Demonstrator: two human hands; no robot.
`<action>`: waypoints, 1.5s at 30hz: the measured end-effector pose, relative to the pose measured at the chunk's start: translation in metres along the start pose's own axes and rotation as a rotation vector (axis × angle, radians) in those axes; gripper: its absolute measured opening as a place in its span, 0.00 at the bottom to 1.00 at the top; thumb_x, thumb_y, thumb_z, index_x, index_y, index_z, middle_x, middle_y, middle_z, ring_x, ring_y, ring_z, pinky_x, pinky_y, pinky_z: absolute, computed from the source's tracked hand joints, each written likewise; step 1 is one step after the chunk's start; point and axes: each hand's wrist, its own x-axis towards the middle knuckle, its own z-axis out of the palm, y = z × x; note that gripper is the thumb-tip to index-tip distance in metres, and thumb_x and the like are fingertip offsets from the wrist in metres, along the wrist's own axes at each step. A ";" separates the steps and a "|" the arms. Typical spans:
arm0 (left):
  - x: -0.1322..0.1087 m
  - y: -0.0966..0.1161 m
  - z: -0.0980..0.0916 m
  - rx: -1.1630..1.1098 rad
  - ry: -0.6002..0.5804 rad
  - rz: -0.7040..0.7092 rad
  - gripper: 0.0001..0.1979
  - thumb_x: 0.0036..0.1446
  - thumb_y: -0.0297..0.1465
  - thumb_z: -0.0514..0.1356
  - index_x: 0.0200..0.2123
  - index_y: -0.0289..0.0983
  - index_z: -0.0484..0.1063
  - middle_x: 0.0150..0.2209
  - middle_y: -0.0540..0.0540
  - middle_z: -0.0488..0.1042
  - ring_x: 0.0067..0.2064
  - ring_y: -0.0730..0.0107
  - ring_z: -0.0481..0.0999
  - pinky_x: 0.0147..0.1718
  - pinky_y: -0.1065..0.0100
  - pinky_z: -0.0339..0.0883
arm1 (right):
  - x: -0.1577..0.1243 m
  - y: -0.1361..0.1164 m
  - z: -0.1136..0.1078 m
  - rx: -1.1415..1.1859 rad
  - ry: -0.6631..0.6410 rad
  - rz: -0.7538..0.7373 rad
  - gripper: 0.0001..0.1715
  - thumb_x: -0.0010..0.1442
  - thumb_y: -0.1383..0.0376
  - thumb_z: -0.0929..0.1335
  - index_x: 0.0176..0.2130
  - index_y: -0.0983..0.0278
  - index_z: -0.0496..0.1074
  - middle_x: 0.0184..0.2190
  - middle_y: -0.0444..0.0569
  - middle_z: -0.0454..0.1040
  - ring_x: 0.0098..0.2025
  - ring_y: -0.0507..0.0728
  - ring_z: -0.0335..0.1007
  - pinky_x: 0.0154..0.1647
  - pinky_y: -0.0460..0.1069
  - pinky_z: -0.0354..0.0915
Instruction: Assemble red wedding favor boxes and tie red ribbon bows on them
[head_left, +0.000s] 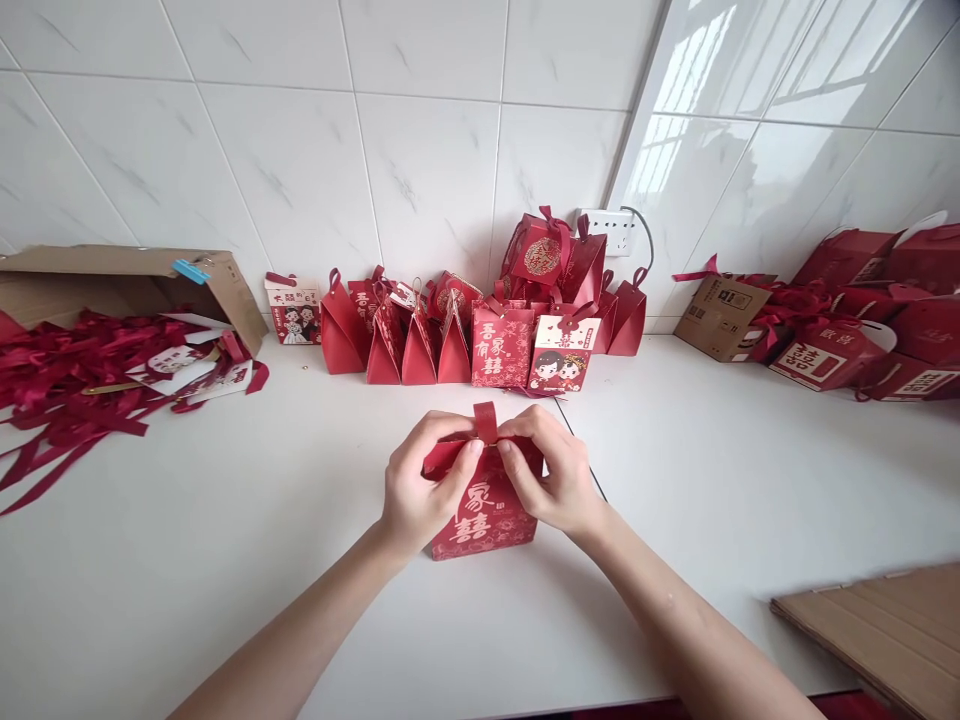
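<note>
A red paper gift box [487,535] with pale Chinese lettering stands upright on the white table in front of me. From its top edge rises a loop of dark red ribbon [486,422]. My left hand [424,485] pinches the top edge just left of the loop, thumb in front and fingers behind. On the loop's other side, my right hand [551,470] pinches the same edge in the same way. Both thumbs almost meet below the ribbon. The fingers hide part of the box's upper front and its lettering.
Along the tiled wall stands a row of red gift boxes [420,352]. Red ribbons [82,375] spill from a cardboard box [240,300] at left. More red boxes [832,355] are piled at right, near a power socket [606,232]. Flat cardboard [885,630] lies front right.
</note>
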 end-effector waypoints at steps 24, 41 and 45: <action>0.004 0.000 -0.005 0.014 -0.049 0.110 0.12 0.55 0.21 0.57 0.40 0.39 0.75 0.35 0.46 0.75 0.35 0.70 0.75 0.33 0.70 0.72 | -0.001 0.000 0.002 -0.017 -0.012 -0.014 0.09 0.60 0.73 0.62 0.38 0.60 0.65 0.27 0.45 0.67 0.28 0.53 0.64 0.25 0.48 0.62; 0.004 0.000 -0.006 0.016 -0.053 0.135 0.13 0.54 0.18 0.57 0.40 0.38 0.74 0.36 0.47 0.73 0.37 0.72 0.75 0.36 0.72 0.72 | 0.000 0.001 0.001 -0.002 -0.002 -0.043 0.09 0.60 0.75 0.63 0.38 0.61 0.67 0.27 0.45 0.67 0.28 0.52 0.64 0.26 0.48 0.63; 0.004 0.001 -0.005 0.038 -0.043 0.141 0.12 0.55 0.18 0.58 0.40 0.37 0.74 0.35 0.47 0.74 0.36 0.73 0.75 0.35 0.72 0.72 | -0.001 0.002 0.001 0.024 -0.001 -0.034 0.09 0.59 0.74 0.63 0.38 0.63 0.67 0.28 0.46 0.67 0.28 0.52 0.63 0.27 0.47 0.64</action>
